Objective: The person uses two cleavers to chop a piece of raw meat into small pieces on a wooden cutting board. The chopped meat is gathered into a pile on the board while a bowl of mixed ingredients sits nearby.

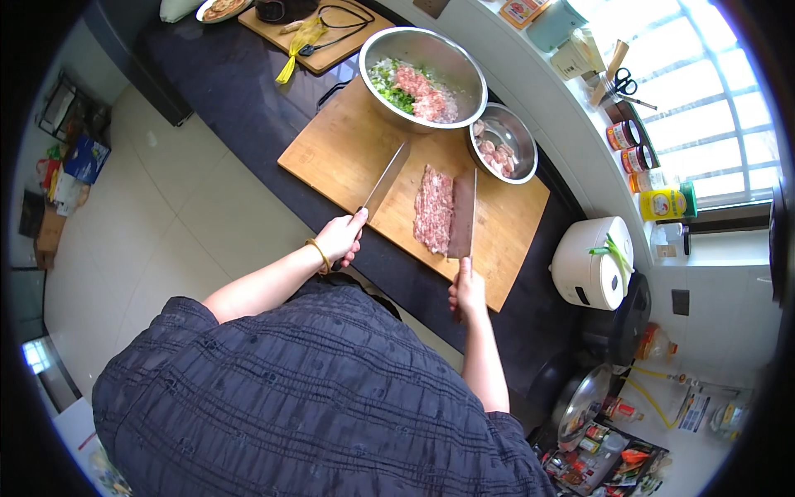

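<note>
My left hand (339,240) is closed round the handle of a knife (387,177), whose blade lies over the left part of the wooden cutting board (331,145). In my right hand (467,291) is the handle of a broad cleaver (464,214). The cleaver's blade stands along the right side of a flat slab of minced meat (433,209), seemingly touching it. At the board's far side rests a large steel bowl (474,98) with minced meat and chopped green and white vegetables. A smaller steel bowl (522,142) beside it contains pieces of meat.
A second wooden board (335,51) with a black cable and a yellow bag lies at the far left. On the right stands a white rice cooker (590,263) with green onion on its lid. Jars (623,135) line the windowsill. The dark counter's edge (273,195) runs close before me.
</note>
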The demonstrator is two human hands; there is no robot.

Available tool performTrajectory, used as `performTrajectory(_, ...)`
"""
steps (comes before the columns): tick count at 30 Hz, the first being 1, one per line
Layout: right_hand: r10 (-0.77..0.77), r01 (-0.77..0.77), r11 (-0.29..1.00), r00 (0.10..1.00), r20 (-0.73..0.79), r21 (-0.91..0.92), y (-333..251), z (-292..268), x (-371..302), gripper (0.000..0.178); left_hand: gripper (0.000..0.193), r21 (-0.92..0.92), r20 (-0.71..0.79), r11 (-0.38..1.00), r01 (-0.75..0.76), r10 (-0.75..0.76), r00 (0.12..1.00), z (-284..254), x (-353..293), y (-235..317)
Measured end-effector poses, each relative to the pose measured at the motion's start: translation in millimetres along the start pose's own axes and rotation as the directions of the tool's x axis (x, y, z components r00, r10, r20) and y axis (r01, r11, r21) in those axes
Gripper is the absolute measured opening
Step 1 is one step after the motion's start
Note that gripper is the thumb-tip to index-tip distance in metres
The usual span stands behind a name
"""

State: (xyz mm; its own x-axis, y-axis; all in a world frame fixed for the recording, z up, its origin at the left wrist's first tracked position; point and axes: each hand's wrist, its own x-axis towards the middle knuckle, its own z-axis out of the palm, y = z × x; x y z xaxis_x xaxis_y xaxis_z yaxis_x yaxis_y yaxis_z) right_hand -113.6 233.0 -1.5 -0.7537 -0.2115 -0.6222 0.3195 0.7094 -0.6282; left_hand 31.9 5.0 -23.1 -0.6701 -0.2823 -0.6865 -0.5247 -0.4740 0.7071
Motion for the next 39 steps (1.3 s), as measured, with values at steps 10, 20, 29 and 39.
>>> performTrajectory(10, -0.047, 0.046, 0.999, 0.998, -0.046, -0.023, 20, -12, 5, 0.048, 0.047, -0.015, 0.011, 1.000, 0.022, -0.022, 1.000, 0, 3, 2)
performTrajectory(20, 0.162, -0.248, 0.773, 0.967, 0.198, 0.583, 56, -27, -21, 0.058, 0.047, -0.022, 0.009, 0.999, 0.026, -0.026, 1.000, -4, 2, 2)
performTrajectory(29, 0.067, -0.161, 0.898, 0.969, 0.236, 0.408, 10, 7, 16, 0.053, 0.047, 0.015, 0.006, 1.000, 0.021, -0.021, 1.000, -4, 2, 3)
performTrajectory(39, -0.452, 0.327, 0.758, 0.887, -0.094, -0.564, -11, 42, -30, 0.046, 0.046, -0.016, 0.024, 0.999, 0.031, -0.031, 0.999, -7, 3, 3)
